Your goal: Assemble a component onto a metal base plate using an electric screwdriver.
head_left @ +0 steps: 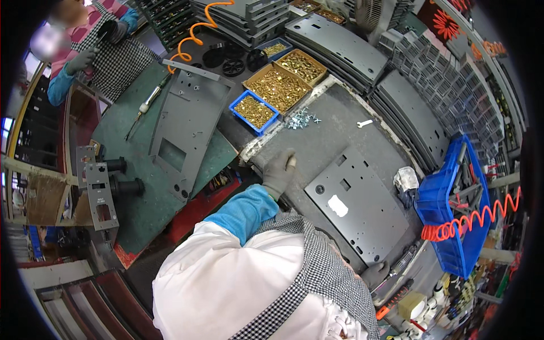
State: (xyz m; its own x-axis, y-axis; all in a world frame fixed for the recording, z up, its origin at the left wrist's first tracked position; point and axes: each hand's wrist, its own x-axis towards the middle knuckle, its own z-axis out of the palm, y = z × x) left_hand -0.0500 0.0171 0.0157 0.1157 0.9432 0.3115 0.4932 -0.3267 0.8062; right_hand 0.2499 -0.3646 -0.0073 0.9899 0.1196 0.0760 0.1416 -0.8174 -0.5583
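A dark grey flat metal panel [371,207] with holes and a white patch lies on the grey worktable [334,133] in front of me. My left hand [279,171], in a grey glove, rests at the table's edge left of the panel. Its fingers are apart and hold nothing. Beside the panel's near right corner is my right hand [375,275], also gloved. My body covers part of it, and its fingers are too hidden to make out a grip. A small wrench [364,123] and a heap of silvery screws [302,119] lie beyond the panel.
Bins of brass-coloured screws [280,86] stand at the back. Stacked grey panels [408,116] line the right, by a blue crate [453,207] and a coiled red hose [476,221]. On the green table [133,170] sits a bent metal chassis [190,116]; another person [113,54] stands behind.
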